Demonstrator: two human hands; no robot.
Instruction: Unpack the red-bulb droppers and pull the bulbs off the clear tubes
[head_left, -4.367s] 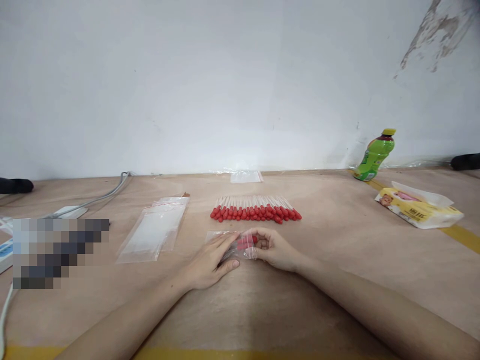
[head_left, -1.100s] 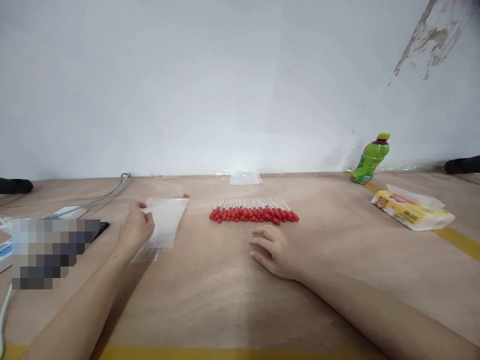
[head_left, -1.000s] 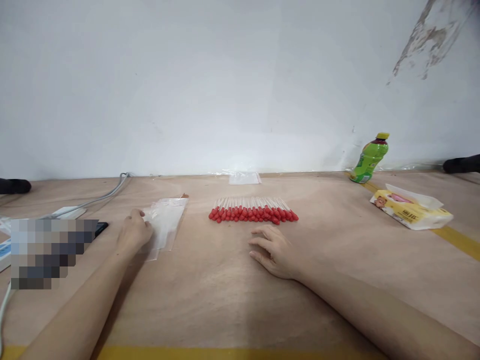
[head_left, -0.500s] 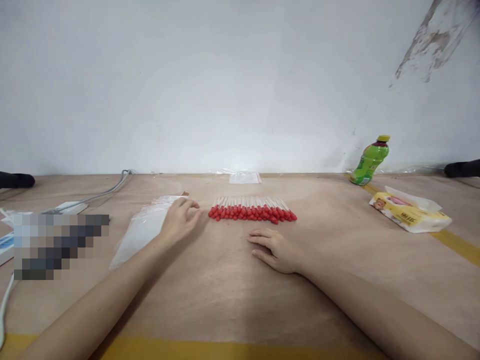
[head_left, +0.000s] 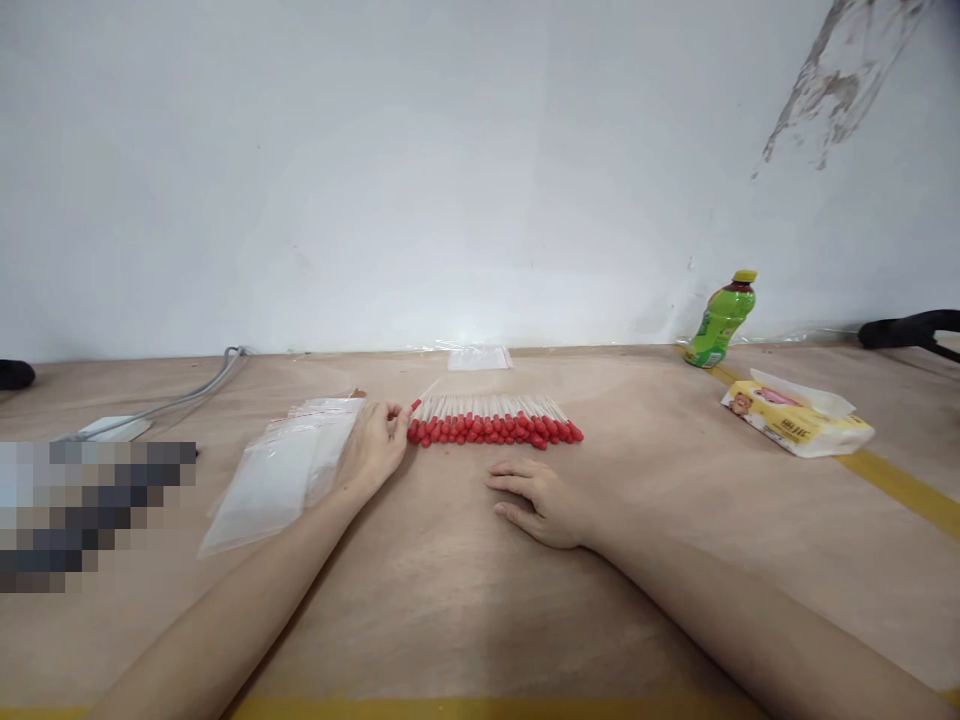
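Observation:
A row of thin pale sticks with red tips (head_left: 495, 428) lies side by side on the brown tabletop, red ends toward me. At the left end of the row, my left hand (head_left: 377, 443) is closed in a pinch on one red-tipped stick (head_left: 417, 404), whose pale end slants up and away to the right. Below the row rests my right hand (head_left: 541, 504), fingers stretched and slightly apart, holding nothing. Clear flat plastic bags (head_left: 266, 475) lie in an overlapping stack beside my left hand, partly covered by my left wrist and forearm.
A green bottle (head_left: 721, 322) with a yellow cap and a yellow tissue pack (head_left: 799, 415) stand at the right. Near the wall lies a small white packet (head_left: 480, 357). Grey cable (head_left: 191, 393) and a blurred-out object (head_left: 97, 515) are at the left.
My left hand has moved right and its fingers have closed on a stick at the row's left end. My right hand stays in place. The view has shifted slightly.

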